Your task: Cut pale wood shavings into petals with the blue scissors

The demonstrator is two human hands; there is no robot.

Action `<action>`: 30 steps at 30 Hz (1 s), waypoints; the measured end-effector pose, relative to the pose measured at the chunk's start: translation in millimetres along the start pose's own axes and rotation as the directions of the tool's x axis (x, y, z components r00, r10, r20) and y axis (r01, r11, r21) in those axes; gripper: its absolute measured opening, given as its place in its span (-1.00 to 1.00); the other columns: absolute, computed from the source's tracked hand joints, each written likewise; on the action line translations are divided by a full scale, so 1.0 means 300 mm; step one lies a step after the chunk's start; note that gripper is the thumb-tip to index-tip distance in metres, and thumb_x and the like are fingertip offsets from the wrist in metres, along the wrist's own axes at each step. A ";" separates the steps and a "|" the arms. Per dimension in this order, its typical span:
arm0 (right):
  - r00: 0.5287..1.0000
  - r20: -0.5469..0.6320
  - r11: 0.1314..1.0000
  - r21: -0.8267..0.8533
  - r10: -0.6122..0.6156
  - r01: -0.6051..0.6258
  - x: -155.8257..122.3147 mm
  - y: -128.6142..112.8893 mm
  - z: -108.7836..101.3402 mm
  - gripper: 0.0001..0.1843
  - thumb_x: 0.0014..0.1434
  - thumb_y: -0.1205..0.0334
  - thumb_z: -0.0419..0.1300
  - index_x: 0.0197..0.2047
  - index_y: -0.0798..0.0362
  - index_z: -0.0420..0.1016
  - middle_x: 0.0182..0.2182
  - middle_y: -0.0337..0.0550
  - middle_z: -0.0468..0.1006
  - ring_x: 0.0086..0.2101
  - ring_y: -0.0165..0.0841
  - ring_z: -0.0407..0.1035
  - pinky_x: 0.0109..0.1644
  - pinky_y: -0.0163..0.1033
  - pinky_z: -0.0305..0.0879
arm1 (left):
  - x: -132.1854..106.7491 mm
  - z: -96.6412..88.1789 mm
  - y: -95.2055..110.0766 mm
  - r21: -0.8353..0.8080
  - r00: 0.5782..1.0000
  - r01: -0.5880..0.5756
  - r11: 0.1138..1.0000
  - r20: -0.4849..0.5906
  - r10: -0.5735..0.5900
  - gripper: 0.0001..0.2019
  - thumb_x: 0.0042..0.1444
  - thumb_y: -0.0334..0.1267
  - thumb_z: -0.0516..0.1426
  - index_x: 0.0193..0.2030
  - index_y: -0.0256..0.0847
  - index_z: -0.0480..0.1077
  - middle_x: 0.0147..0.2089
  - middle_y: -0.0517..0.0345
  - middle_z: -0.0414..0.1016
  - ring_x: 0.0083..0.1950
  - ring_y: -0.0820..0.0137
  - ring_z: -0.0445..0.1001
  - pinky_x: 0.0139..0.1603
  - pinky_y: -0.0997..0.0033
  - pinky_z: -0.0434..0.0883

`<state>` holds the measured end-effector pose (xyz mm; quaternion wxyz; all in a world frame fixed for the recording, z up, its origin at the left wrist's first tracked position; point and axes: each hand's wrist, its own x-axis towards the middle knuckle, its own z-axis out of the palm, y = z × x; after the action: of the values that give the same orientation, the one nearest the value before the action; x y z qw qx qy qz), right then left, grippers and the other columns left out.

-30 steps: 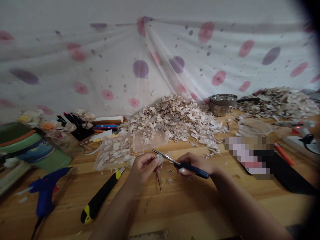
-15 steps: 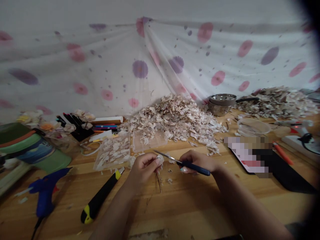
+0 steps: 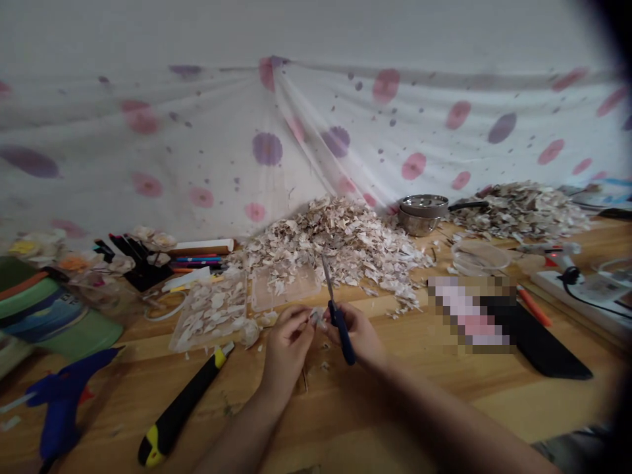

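Note:
My left hand (image 3: 291,341) is closed in a pinch on a small pale petal flower (image 3: 317,318), whose thin brown stem (image 3: 305,378) hangs below. My right hand (image 3: 359,337) grips blue-handled scissors (image 3: 340,326), seen nearly edge-on with the blade pointing up and away. Its fingertips also touch the flower from the right. The fingertips of both hands almost meet around the petals, so part of the flower is hidden. A few scraps (image 3: 324,365) lie on the wooden table (image 3: 415,388) below.
A large heap of dry pale petals (image 3: 340,237) stands behind clear trays (image 3: 212,309). On the left are a utility knife (image 3: 185,408), a blue glue gun (image 3: 66,401) and a green container (image 3: 83,316). A phone (image 3: 467,309), metal bowl (image 3: 422,214) and power strip (image 3: 582,303) lie right.
My right hand has turned the scissors from pointing left to pointing up and away, and its fingertips have come to the flower. The whole view has shifted slightly.

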<state>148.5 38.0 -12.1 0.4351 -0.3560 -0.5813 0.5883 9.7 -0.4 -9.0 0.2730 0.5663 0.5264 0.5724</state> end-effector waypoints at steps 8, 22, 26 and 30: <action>0.987 -0.103 0.992 -0.053 -0.122 0.117 -0.007 0.033 -0.002 -0.78 -0.06 0.16 0.28 -0.42 0.09 0.35 -0.52 -0.28 0.37 -0.46 -0.41 0.25 -0.36 -0.34 0.22 | -0.023 0.040 -0.021 0.012 0.999 -0.041 0.999 -0.005 0.041 -0.81 0.11 -0.23 0.13 -0.23 -0.18 0.56 -0.20 0.05 0.50 -0.12 0.32 0.47 -0.15 0.39 0.45; 0.970 0.133 0.661 -0.712 -0.204 0.237 -0.010 -0.026 -0.057 -0.85 0.02 0.26 0.15 -0.51 0.06 0.24 -0.59 -0.29 0.31 -0.55 -0.47 0.12 -0.47 -0.38 -0.04 | -0.002 0.022 -0.025 0.129 0.987 0.105 0.986 0.105 -0.118 -0.84 0.02 -0.35 0.09 -0.25 -0.24 0.44 -0.27 0.10 0.48 -0.33 0.38 0.46 -0.32 0.41 0.39; 0.955 0.214 0.569 -0.767 -0.205 0.295 -0.014 -0.028 -0.050 -0.81 0.02 0.30 0.13 -0.54 0.05 0.16 -0.60 -0.31 0.27 -0.56 -0.49 0.04 -0.46 -0.37 -0.10 | -0.002 0.013 -0.018 0.327 0.980 0.091 0.941 0.140 -0.144 -0.85 -0.04 -0.48 0.05 -0.38 -0.24 0.41 -0.41 0.16 0.45 -0.38 0.38 0.43 -0.36 0.43 0.32; 0.962 0.197 0.560 -0.783 -0.191 0.272 -0.011 -0.023 -0.048 -0.81 0.01 0.27 0.14 -0.52 0.04 0.16 -0.59 -0.31 0.27 -0.56 -0.48 0.03 -0.47 -0.37 -0.11 | -0.006 0.007 -0.007 0.440 0.979 0.005 0.898 0.182 -0.095 -0.82 -0.02 -0.49 0.02 -0.37 -0.23 0.42 -0.38 0.15 0.45 -0.38 0.39 0.41 -0.35 0.43 0.30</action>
<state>163.6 40.0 -6.5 0.2747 -0.4074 -0.8438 0.2159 11.5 -0.7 -11.9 0.2049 0.6536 0.6258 0.3731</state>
